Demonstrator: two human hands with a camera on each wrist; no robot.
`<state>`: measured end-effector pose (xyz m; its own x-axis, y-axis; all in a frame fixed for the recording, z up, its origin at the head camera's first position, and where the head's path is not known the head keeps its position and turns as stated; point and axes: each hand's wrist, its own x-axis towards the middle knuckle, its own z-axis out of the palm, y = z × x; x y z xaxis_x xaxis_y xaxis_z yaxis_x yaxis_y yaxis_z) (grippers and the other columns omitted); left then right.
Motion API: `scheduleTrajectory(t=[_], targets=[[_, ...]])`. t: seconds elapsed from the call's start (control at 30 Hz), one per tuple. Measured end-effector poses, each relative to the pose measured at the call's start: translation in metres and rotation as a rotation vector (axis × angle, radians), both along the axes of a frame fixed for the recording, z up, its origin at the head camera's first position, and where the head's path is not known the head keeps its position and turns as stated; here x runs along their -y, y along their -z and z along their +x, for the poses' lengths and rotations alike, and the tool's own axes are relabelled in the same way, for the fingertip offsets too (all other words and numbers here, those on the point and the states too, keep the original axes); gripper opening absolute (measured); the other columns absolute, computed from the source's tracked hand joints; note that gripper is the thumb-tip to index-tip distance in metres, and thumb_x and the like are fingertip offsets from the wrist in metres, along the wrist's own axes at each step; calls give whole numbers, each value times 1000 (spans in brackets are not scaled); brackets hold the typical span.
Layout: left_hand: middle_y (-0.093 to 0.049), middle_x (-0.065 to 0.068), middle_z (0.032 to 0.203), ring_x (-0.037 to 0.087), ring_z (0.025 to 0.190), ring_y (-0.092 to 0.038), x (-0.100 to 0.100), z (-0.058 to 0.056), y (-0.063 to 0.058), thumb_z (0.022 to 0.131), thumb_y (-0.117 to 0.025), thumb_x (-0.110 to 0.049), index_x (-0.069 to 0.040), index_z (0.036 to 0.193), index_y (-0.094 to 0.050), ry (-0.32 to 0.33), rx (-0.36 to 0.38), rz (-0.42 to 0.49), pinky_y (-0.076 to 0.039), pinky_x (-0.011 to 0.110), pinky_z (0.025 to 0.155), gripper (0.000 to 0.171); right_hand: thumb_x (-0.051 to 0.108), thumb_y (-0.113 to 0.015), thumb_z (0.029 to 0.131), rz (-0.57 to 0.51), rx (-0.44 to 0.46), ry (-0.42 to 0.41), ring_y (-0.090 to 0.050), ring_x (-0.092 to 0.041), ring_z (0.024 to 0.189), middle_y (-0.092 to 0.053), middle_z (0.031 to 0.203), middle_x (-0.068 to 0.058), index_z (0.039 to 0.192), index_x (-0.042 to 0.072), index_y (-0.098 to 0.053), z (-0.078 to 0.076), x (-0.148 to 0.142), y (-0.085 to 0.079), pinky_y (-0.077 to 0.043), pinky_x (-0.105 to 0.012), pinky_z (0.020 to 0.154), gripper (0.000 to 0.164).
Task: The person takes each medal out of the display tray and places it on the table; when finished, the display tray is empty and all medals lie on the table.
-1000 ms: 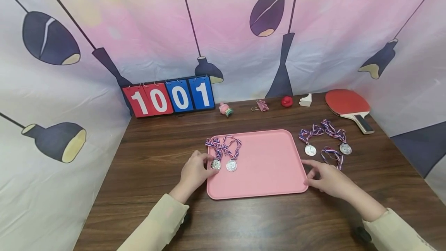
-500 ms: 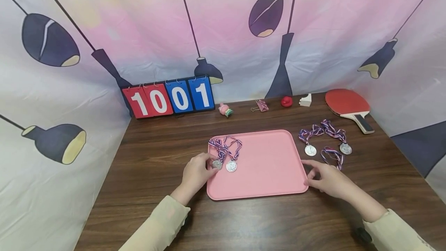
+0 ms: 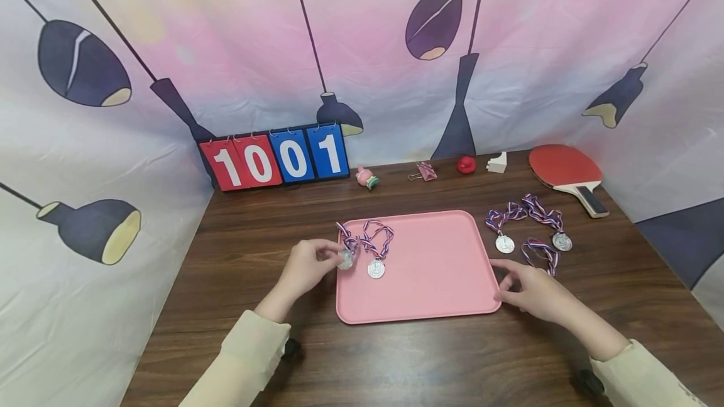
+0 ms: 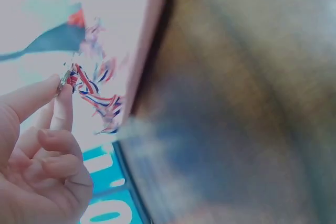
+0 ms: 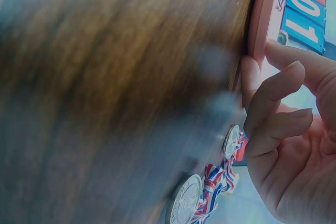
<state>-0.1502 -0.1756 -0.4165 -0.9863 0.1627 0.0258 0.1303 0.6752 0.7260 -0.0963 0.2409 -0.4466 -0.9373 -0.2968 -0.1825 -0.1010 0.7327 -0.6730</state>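
Note:
A pink tray lies on the wooden table. Over its left rim, my left hand pinches a silver medal between thumb and fingertips. In the left wrist view this medal is tilted edge-on, its red, white and blue ribbon trailing over the tray. Another silver medal lies on the tray just right of it, ribbon looped behind. My right hand holds the tray's right edge; the right wrist view has thumb and a finger on either side of the rim.
Right of the tray lie a silver medal, another medal and a ribbon partly behind my right hand. Along the back stand a flip scoreboard, a pink figurine, a binder clip, a red toy, a white block and a table tennis bat.
My left hand has lifted the pinched medal and shifted slightly left and away from me, its ribbon dragging along. The right hand and the tray have stayed put.

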Motion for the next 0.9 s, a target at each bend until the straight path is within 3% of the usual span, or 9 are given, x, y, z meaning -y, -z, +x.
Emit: scheduleTrajectory(t=[0.1, 0.4, 0.5, 0.67, 0.9], targets=[[-64, -3, 78, 17, 66, -54, 11, -5, -11, 77, -71, -22, -18, 93, -70, -60, 18, 45, -46, 30, 56, 17, 17, -69, 77, 1, 1, 0, -50, -12, 49, -57, 71, 5, 130, 5, -42, 0, 0, 0, -40, -27, 44, 60], [-64, -1, 80, 21, 64, -47, 42, -13, -24, 78, -69, -33, -19, 100, -68, -226, -92, 95, -38, 28, 49, 26, 16, -69, 78, -10, 12, 4, -50, -14, 48, -57, 71, 4, 130, 5, -41, 0, 0, 0, -40, -27, 43, 60], [-65, 3, 82, 21, 67, -46, 47, -15, -21, 77, -69, -32, -16, 101, -68, -265, -87, 158, -36, 27, 50, 28, 16, -69, 78, -9, 6, 2, -50, -13, 48, -58, 71, 5, 130, 5, -41, 0, -1, 1, -40, -27, 43, 60], [-66, 8, 85, 16, 75, -52, 53, -17, -7, 77, -71, -26, -10, 101, -68, -304, 11, 230, -38, 23, 55, 29, 16, -69, 78, -15, 5, 4, -50, -13, 48, -58, 71, 4, 130, 6, -41, 0, -2, 1, -41, -27, 43, 60], [-67, 10, 79, 9, 69, -56, 60, -11, 13, 77, -70, -19, -4, 96, -68, -319, 43, 216, -38, 22, 55, 24, 16, -69, 78, -25, 15, 4, -50, -14, 48, -58, 71, 3, 131, 6, -41, 1, -1, 1, -41, -27, 43, 60]])
